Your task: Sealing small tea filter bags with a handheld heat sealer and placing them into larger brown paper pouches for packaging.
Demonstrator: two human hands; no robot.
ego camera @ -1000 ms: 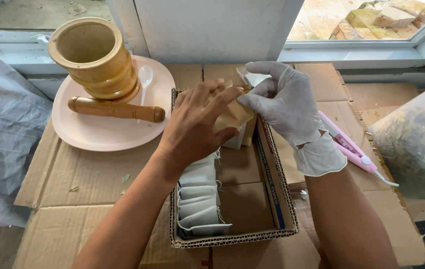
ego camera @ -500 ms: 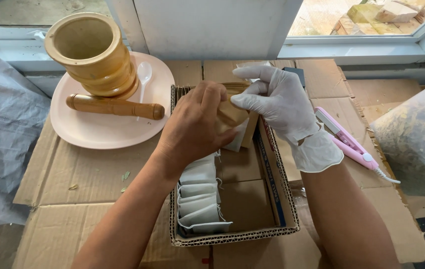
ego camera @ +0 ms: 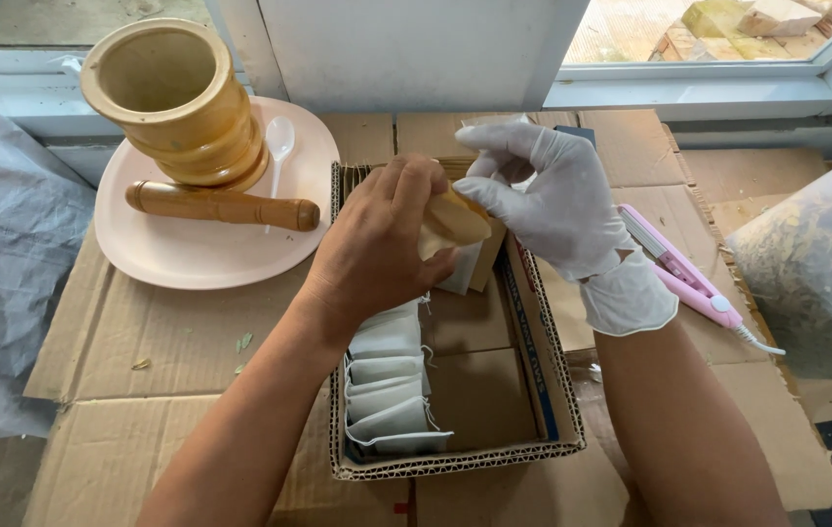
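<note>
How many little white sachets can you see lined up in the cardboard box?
4 sachets show, stacked in a row along the left side of the cardboard box, from the near wall up to the left hand. More may be hidden under that hand, which holds something of its own.

The bare left hand [ego camera: 377, 244] curls closed, knuckles up; the gloved right hand [ego camera: 548, 200] pinches, fingers bent.

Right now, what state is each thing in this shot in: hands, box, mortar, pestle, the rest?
Bare left hand: closed on a small tan paper sachet.
White-gloved right hand: fingers spread, touching the sachet.
Open corrugated cardboard box: partly filled, a row of white sachets standing along its left side.
Yellow wooden mortar: upright, on the pale pink plate.
Wooden pestle: lying on the plate.
Pink handheld sealer: lying untouched.
</note>
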